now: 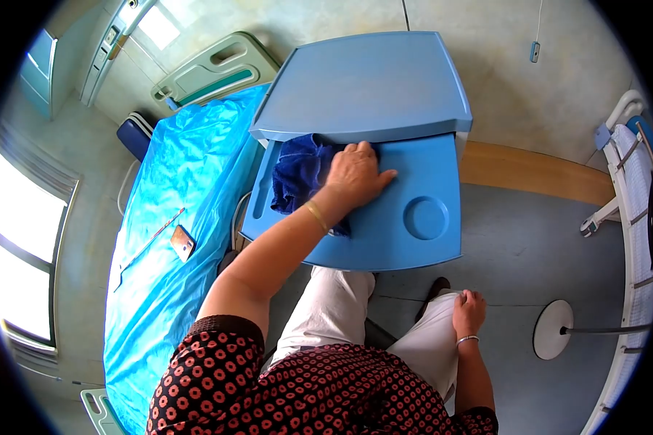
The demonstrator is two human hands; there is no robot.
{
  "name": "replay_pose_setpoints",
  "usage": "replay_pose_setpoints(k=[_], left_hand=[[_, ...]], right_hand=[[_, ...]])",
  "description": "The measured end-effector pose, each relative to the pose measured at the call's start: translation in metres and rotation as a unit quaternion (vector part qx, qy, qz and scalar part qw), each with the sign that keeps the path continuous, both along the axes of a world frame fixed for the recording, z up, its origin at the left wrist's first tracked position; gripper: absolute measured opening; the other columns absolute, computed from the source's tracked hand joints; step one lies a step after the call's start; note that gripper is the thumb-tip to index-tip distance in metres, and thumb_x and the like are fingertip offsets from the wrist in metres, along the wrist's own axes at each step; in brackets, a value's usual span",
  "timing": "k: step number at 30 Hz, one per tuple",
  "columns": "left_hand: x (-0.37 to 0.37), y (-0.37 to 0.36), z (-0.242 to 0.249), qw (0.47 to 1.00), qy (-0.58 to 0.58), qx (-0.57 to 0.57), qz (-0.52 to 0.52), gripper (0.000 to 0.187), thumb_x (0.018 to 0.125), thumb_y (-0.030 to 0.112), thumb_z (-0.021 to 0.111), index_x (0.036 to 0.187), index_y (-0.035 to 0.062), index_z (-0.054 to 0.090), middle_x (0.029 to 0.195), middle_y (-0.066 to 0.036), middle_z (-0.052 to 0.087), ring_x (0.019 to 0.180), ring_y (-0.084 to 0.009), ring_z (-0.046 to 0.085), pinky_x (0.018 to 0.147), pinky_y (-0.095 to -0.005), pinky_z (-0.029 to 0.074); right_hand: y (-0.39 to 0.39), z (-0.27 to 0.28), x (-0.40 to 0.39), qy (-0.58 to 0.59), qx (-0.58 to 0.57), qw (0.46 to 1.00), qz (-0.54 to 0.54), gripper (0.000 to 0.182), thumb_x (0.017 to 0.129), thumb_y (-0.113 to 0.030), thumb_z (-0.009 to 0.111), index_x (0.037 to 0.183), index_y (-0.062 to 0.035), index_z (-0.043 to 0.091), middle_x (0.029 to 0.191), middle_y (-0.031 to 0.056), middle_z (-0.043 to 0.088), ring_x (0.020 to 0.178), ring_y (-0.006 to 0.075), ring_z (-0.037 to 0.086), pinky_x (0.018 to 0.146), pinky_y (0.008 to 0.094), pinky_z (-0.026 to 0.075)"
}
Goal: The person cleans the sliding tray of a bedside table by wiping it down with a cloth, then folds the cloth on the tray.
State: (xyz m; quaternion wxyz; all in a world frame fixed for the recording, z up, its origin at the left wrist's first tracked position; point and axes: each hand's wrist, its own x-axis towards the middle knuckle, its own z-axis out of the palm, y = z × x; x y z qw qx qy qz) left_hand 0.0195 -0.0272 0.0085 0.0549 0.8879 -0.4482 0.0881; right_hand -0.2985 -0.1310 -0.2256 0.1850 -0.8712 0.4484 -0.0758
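A dark blue cloth (pixel 294 172) lies bunched on the blue pull-out tray (pixel 406 181) of a bedside cabinet. My left hand (pixel 353 174) presses down on the cloth's right part, fingers bent over it and thumb out to the right. Part of the cloth is hidden under this hand and forearm. To the right of the hand, the tray has a round recess (pixel 426 218). My right hand (pixel 469 312) rests on my right knee, holding nothing, with its fingers lying over the trouser leg.
Above the tray is the cabinet's grey-blue top (pixel 363 83). To the left, a bed carries a shiny blue cover (pixel 196 156), with a phone (pixel 183 243) and a thin stick (pixel 152 238) on it. At right stand another bed (pixel 635 217) and a round white base (pixel 552 330).
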Motion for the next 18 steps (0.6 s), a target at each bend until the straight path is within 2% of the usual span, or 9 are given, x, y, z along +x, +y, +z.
replay_pose_setpoints(k=[5,7,10,16,18], left_hand=[[-0.019,-0.058,-0.005,0.998,0.02,-0.027,-0.062,0.052,0.084,0.047,0.055,0.094,-0.0032,0.062,0.101,-0.017,0.056,0.1,-0.031,0.053,0.087,-0.0406,0.043],[-0.018,-0.07,-0.002,0.998,0.017,0.012,-0.061,0.053,0.085,0.049,0.052,0.097,-0.0017,0.062,0.101,-0.016,0.057,0.1,-0.0305,0.055,0.087,-0.0407,0.044],[-0.009,-0.049,0.005,0.996,-0.005,0.035,-0.082,0.052,0.086,0.049,0.05,0.1,0.0004,0.063,0.101,-0.014,0.057,0.098,-0.03,0.057,0.084,-0.0407,0.045],[0.007,0.025,0.012,0.993,-0.023,0.113,-0.007,0.049,0.084,0.047,0.054,0.098,0.0002,0.062,0.097,-0.015,0.059,0.093,-0.0288,0.059,0.08,-0.0395,0.047],[0.006,0.028,0.01,0.995,-0.018,0.103,-0.002,0.048,0.084,0.046,0.055,0.097,-0.0005,0.062,0.097,-0.015,0.058,0.093,-0.0294,0.059,0.081,-0.0401,0.047]], right_hand=[[-0.001,-0.002,-0.002,0.018,-0.014,1.0,-0.006,0.027,0.085,-0.025,0.05,0.097,-0.0071,0.065,0.099,0.0114,0.059,0.095,0.0314,0.052,0.084,0.0399,0.044],[-0.002,-0.006,-0.005,0.006,-0.019,1.0,-0.01,0.027,0.083,-0.027,0.053,0.097,-0.0074,0.065,0.1,0.0119,0.059,0.094,0.0309,0.052,0.083,0.0398,0.045],[-0.002,-0.007,-0.01,0.01,-0.011,1.0,-0.015,0.027,0.083,-0.027,0.053,0.097,-0.0073,0.065,0.099,0.0119,0.059,0.095,0.0312,0.052,0.083,0.04,0.045],[-0.001,-0.005,-0.01,-0.01,-0.003,1.0,-0.009,0.026,0.085,-0.025,0.05,0.097,-0.0075,0.064,0.101,0.0111,0.058,0.096,0.0321,0.052,0.084,0.0406,0.045],[-0.001,-0.007,-0.008,-0.015,0.0,1.0,-0.008,0.026,0.085,-0.025,0.05,0.096,-0.0075,0.064,0.101,0.0111,0.059,0.096,0.0321,0.052,0.084,0.0406,0.045]])
